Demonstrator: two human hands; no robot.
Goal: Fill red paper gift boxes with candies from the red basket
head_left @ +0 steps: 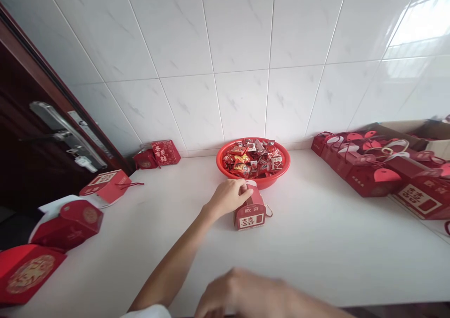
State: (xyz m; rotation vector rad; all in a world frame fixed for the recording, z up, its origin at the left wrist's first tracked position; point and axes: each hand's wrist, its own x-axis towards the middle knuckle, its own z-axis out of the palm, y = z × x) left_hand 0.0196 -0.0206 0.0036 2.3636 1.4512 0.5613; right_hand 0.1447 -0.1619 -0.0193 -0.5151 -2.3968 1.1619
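A small red gift box point(250, 215) with a white label and a cord loop at its right side stands on the white table. My left hand point(230, 196) is closed on the box's upper left part, its thumb on the top. Right behind the box is a round red basket point(218, 161) full of wrapped candies point(251, 158). Near the front edge, my right hand point(225, 290) is blurred and bent downward, away from the box; its fingertips are mostly cut off by the frame.
Several red boxes point(372, 179) stand in rows at the right, beside an open carton point(404, 126). More red boxes point(105, 186) line the left side of the white table point(316, 257). A dark door point(21, 111) with a metal handle and keys is at the left; a tiled wall point(242, 36) rises behind.
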